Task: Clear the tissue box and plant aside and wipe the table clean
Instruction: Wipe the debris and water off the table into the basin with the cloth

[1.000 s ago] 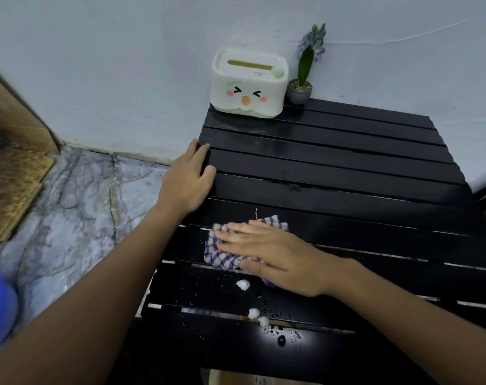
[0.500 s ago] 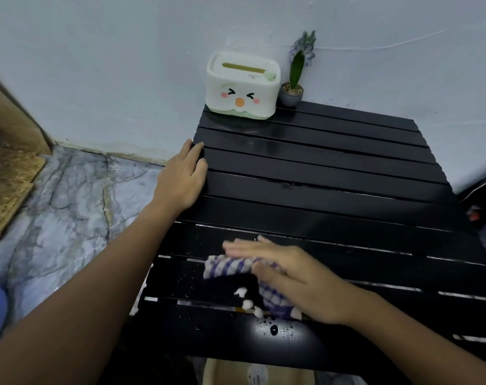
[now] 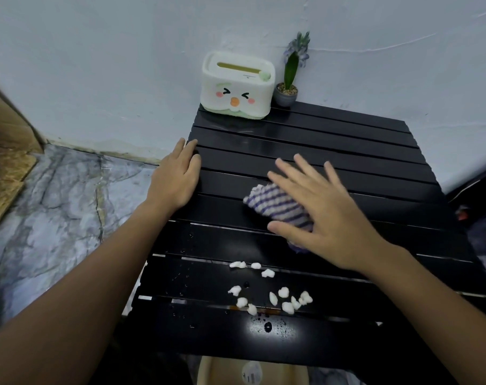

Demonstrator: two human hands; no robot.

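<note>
Lying nearest me on the wet front slats, the white crumbs [image 3: 266, 297] are gathered where I judge they can be swept off the edge. My right hand [image 3: 326, 218] presses flat, fingers spread, on the striped cloth [image 3: 278, 205] to wipe, grasping nothing, while my left hand [image 3: 175, 179] rests open on the table [image 3: 333, 143] edge to steady it. Farthest off, the tissue box [image 3: 237, 86] and plant [image 3: 290, 75] stand at the wall, clear of wiping.
</note>
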